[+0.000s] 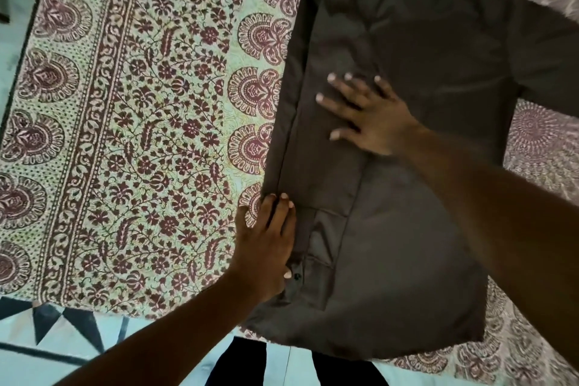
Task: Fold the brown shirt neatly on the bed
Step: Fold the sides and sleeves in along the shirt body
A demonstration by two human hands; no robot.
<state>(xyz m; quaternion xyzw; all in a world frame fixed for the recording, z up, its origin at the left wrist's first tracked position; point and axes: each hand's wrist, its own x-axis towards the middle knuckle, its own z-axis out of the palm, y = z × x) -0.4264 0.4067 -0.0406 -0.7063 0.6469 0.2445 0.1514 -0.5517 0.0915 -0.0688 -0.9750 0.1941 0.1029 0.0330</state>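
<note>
A pale tiled floor (18,329) with black triangles meets a bed under a cream and maroon floral bedspread (141,135). Nearest, the left hand (266,238) lies flat, fingers straight, along the folded left edge of a dark brown button-up fabric shirt (407,244) spread on the bed's right side. Farther in, the right hand (369,116) presses open-palmed, fingers spread, on the shirt's middle. Beyond, one sleeve (548,56) lies unfolded. The fold looks loose: lifting either hand may let it slip open, and the hem at the bed's edge could slide off.
</note>
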